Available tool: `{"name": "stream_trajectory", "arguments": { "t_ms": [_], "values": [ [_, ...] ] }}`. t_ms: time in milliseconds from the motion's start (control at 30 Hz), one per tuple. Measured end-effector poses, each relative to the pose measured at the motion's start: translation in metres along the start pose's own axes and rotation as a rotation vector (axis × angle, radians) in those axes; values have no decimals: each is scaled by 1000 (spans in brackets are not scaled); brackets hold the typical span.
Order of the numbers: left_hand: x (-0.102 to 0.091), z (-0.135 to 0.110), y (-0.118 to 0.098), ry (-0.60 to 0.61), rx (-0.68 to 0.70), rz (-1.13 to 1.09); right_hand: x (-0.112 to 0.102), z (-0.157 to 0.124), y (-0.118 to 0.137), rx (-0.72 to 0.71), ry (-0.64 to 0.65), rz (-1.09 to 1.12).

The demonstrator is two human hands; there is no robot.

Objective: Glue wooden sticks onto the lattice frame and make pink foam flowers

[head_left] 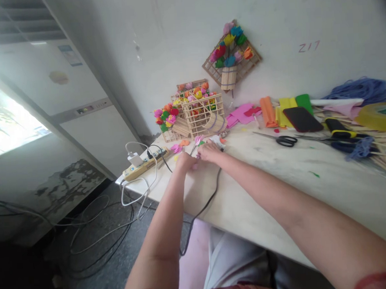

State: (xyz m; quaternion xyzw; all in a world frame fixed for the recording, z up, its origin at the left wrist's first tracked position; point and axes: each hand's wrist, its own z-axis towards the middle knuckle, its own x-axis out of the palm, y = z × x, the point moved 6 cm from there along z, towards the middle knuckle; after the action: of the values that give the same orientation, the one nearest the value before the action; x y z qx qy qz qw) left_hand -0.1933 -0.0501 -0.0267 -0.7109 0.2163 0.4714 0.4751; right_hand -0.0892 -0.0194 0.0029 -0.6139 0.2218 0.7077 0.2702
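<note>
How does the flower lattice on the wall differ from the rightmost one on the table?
The wall lattice sits cornerwise, like a diamond; the table lattice rests roughly on one edge. The wall lattice's stick holder looks upright, the table lattice's tilted. Both are grids carrying colourful flowers.

Reddish sleeves [381, 281]; pale grey trousers [235, 257]; forearms [166, 216] bare.
</note>
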Motion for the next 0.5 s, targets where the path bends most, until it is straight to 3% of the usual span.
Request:
{"name": "stream_trajectory", "arguments": {
  "t_ms": [300, 500],
  "values": [
    [-1, -2, 0, 10, -49, 66, -28, -5, -23, 79, -116, 95],
    [-1, -1, 3, -45, -69, 7, -52, -36, -100, 339, -245, 98]
  ]
}}
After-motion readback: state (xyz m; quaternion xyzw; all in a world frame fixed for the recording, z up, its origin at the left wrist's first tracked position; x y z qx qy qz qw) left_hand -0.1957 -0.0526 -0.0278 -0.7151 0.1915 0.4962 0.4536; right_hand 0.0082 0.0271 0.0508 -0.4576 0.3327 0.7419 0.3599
